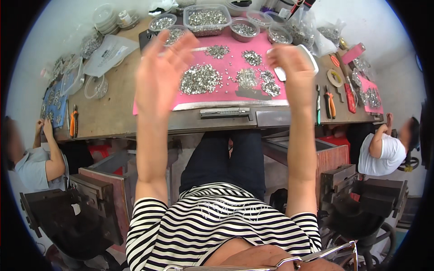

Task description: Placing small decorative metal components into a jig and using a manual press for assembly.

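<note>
My left hand (168, 67) is raised over the left side of a pink mat (230, 100), fingers spread and nothing seen in them, blurred by motion. My right hand (291, 63) is up at the mat's right side, in front of a white dish (312, 56). Its fingers look curled but are smeared, and whether they hold anything does not show. Between the hands lie a large pile of small silvery metal pieces (201, 79) and several smaller heaps, among them one at the back (217, 51) and one at the right (270, 84).
Tubs of metal pieces (207, 19) line the back. Pliers (331, 103), tape (335, 77) and a red-handled tool (350, 97) lie right; a plastic bag (110, 54) and more pliers (73, 122) lie left. Other people work at the left (38, 162) and right (382, 151).
</note>
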Motion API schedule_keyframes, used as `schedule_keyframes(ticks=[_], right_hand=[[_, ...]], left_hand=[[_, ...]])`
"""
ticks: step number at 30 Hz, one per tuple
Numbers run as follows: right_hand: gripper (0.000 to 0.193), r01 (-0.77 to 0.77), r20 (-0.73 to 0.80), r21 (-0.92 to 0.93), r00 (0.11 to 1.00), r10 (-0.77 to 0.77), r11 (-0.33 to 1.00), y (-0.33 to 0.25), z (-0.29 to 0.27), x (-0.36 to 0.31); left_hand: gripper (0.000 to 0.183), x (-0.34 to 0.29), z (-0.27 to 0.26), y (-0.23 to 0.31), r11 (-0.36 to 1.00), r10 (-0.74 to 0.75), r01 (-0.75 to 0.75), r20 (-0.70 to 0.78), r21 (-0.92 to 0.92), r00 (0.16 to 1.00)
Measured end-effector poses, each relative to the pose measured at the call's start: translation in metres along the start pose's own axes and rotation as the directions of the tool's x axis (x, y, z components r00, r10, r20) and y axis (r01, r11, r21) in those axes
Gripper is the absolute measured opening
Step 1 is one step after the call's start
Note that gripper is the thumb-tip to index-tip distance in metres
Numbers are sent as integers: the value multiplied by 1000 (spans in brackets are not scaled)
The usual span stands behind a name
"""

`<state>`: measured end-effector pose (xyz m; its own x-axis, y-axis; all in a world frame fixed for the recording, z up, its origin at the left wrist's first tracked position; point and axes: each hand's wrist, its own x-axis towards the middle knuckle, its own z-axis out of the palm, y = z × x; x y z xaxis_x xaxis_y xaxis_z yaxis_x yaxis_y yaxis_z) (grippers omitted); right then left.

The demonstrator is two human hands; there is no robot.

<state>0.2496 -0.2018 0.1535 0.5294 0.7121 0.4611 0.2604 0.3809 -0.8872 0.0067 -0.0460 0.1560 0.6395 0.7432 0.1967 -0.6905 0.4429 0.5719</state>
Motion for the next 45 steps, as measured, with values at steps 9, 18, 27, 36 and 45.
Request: schedule_keyframes(ticks=[9,18,27,36,45], right_hand=[[7,110,83,-753,994,-73,649,136,-13,-61],[12,207,178,-926,977,-118,316,139,3,-61],[10,149,145,-914,989,-39,377,132,6,-58],[4,75,68,-814,997,-34,575,135,-16,-52],[9,178,149,-940,982,-117,292,134,9,-61]], left_hand=[[10,-73,-47,-101,111,204,-316,290,942,935],[18,-86,-75,-134,-86,254,-434,441,897,861],[24,-80,-75,-150,-172,262,-448,479,877,838],[28,-74,-66,-155,-199,159,-454,485,869,860],[28,-81,-67,-170,-231,237,-416,466,879,853]])
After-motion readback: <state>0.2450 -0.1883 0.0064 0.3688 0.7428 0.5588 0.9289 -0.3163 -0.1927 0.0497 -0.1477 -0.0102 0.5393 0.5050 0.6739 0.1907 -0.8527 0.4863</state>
